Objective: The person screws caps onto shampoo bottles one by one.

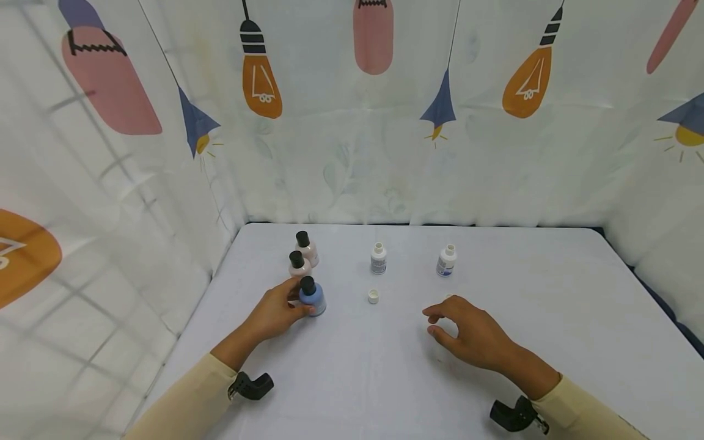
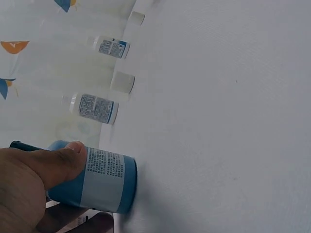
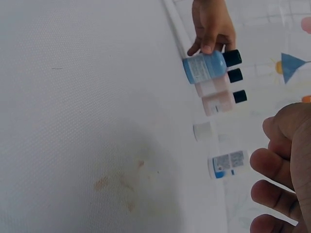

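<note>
My left hand (image 1: 280, 310) grips a blue bottle (image 1: 313, 299) with a black cap, thumb on its near side; the left wrist view shows the thumb across its printed label. Behind it stand two pale pink bottles, the nearer pink bottle (image 1: 299, 265) and the farther pink bottle (image 1: 308, 249), both black-capped. My right hand (image 1: 473, 333) hovers over the table with fingers loosely bent and nothing between them. Beyond it is an uncapped white bottle (image 1: 446, 261); a second uncapped white bottle (image 1: 378, 259) stands left of it. A small white cap (image 1: 373, 296) lies in front of that one.
The white-covered table (image 1: 550, 293) runs back to a patterned curtain (image 1: 341, 153) that hangs behind it and along both sides. Another white cap (image 2: 138, 18) shows near the top of the left wrist view. Brownish stains (image 3: 102, 183) mark the tablecloth near my right hand.
</note>
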Demonstrator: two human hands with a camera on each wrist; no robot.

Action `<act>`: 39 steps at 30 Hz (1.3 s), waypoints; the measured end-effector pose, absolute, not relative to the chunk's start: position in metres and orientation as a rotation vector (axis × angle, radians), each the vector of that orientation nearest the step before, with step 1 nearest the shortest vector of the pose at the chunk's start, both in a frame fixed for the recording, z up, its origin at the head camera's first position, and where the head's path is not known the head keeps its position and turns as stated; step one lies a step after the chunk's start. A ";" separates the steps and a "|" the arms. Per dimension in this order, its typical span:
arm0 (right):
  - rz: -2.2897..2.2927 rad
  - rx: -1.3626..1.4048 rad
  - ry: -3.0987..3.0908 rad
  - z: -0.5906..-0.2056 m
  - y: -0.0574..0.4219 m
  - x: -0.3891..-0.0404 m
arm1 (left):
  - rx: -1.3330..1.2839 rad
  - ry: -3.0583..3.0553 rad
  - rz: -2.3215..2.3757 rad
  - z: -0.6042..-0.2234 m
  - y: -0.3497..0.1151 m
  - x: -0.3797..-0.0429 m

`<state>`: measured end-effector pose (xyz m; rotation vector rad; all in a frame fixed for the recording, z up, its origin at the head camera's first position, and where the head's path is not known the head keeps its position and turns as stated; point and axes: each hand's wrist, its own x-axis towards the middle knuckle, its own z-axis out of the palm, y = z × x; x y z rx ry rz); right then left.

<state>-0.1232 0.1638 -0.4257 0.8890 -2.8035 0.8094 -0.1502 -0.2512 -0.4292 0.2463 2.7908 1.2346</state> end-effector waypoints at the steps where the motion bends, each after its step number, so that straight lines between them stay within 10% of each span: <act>1: 0.811 0.889 -2.803 -0.426 0.164 -0.123 | 0.247 2.794 1.222 -0.427 -0.251 -0.150; 39: 0.791 0.899 -2.802 -0.424 0.164 -0.123 | 0.502 2.852 1.054 -0.373 -0.195 -0.187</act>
